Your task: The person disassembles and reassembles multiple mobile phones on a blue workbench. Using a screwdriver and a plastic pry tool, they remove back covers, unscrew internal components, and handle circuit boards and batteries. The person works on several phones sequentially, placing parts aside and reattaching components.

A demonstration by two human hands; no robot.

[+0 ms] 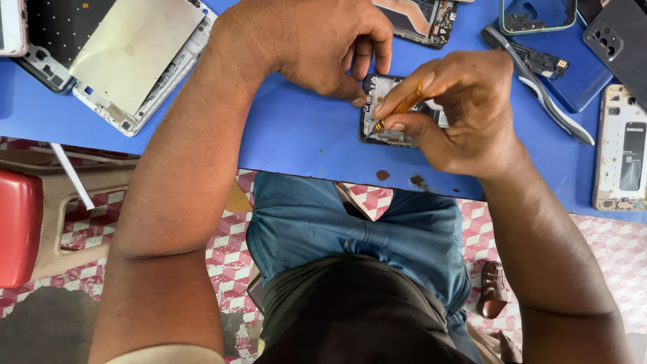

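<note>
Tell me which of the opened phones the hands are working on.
The small dark phone at the table's front edge, between both hands; the others lie untouched.

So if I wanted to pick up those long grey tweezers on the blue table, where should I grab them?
Grip the tweezers around the middle of their long arms, coming straight down from above. They lie flat on the blue table, slanting from upper left to lower right, and the middle looks to have bare table on both sides. The upper end rests by a small black part, so fingers would probably bump it there.

Both hands cover most of the opened phone [377,111]; its lower end shows.
</note>
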